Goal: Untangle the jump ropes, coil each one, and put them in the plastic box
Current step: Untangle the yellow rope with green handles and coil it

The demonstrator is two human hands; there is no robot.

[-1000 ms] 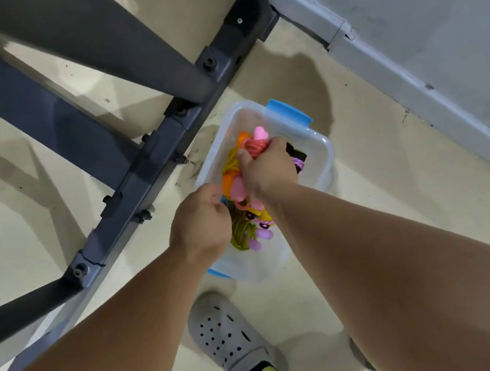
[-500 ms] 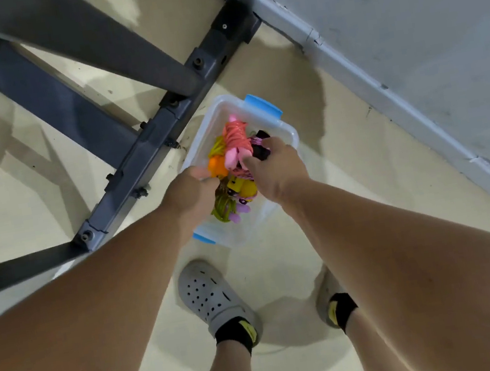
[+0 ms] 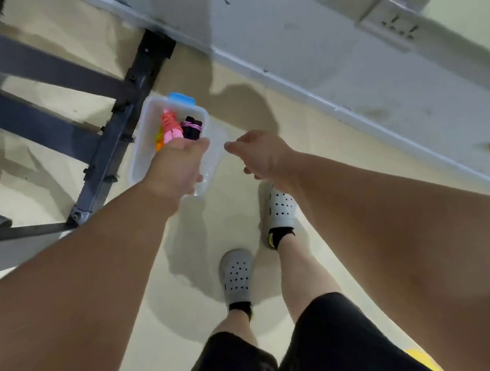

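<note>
Here, coiled ropes (image 3: 170, 125), likely light and floppy, best taken mid-coil, fill the box (image 3: 142, 143); left hand (image 3: 180, 170) hides its grip, right hand (image 3: 259, 154) hangs loose, empty.

text: none legible | far right: pale grey wall plate (image 3: 398, 28) bears small dark marks, too blurred to read | centre: translucent plastic box with a blue clip (image 3: 143, 155), no print legible on its wall

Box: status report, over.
Left hand over box, grip hidden. Right hand off to the side, empty. Ropes inside box. Dark frame close along box's far side from right hand.
</note>
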